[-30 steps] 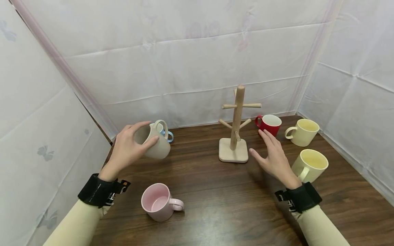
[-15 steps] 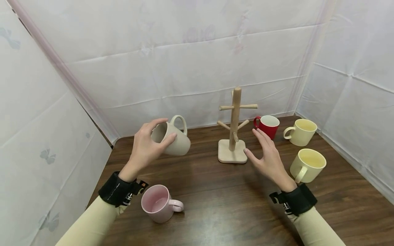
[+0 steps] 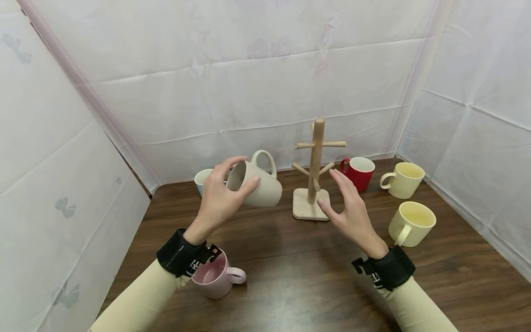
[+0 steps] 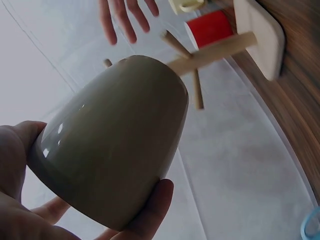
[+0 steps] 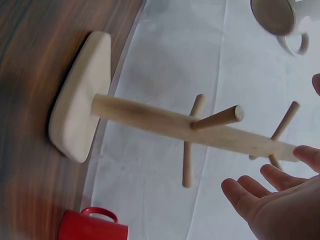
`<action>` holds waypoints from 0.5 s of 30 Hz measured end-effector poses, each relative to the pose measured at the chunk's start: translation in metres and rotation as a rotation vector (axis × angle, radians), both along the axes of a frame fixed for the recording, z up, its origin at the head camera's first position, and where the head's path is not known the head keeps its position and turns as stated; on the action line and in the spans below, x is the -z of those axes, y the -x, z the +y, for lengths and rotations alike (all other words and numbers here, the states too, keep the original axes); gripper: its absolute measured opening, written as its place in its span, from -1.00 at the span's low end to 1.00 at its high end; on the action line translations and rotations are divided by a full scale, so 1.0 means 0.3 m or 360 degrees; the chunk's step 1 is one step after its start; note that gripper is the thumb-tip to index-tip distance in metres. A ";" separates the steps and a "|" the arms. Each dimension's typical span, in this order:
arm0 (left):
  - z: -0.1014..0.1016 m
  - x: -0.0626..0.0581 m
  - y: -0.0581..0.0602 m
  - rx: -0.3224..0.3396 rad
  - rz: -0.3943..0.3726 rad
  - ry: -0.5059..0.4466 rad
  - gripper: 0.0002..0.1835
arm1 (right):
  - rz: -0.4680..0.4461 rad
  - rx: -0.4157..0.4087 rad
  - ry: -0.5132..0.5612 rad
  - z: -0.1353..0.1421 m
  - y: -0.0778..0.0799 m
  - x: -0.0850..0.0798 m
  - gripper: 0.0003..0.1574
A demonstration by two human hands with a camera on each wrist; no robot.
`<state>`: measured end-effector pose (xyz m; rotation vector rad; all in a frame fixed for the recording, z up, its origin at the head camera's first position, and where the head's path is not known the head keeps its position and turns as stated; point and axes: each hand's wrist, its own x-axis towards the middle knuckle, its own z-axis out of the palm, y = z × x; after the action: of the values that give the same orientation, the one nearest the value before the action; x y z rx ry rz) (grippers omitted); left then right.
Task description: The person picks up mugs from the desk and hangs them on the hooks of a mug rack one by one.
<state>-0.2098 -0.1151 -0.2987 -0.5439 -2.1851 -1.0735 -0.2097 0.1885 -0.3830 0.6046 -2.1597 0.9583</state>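
My left hand [image 3: 221, 196] grips a grey-beige mug [image 3: 263, 186] by its rim, thumb on the near side. The mug is tilted in the air, mouth toward the hand and handle up; in the left wrist view its glossy side [image 4: 120, 135] fills the middle. To its right stands a wooden mug tree [image 3: 315, 161] with bare pegs on a square base. My right hand [image 3: 350, 214] hovers just right of the tree, fingers spread and holding nothing. In the right wrist view its fingers [image 5: 240, 195] lie near the top of the post, apparently apart from it.
A pink mug [image 3: 215, 281] stands below the left wrist, partly covered by its strap. Behind the left hand is a light blue mug [image 3: 202, 177], mostly hidden. At the right stand a red mug [image 3: 360, 175] and two yellow mugs [image 3: 404, 180]. White sheeting walls the dark wooden table.
My left hand has carried the grey-beige mug rightward, closer to the mug tree. My right hand has drifted slightly left toward the tree. The light blue mug's rim is now uncovered.
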 end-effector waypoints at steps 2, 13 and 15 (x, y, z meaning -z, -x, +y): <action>0.020 -0.002 -0.002 0.0011 0.0007 -0.0012 -0.50 | 0.0007 -0.0020 0.0017 -0.009 -0.001 -0.008 -0.09; 0.092 0.010 -0.015 0.0035 -0.0058 -0.0098 -0.51 | -0.0006 -0.0148 0.0112 -0.042 -0.001 -0.041 -0.09; 0.101 0.015 -0.016 0.0044 -0.0060 -0.0115 -0.51 | -0.0017 -0.0169 0.0131 -0.045 -0.002 -0.044 -0.09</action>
<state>-0.2050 -0.0847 -0.3032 -0.5264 -2.1678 -1.1814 -0.2092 0.1751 -0.3700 0.6808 -2.1038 1.1038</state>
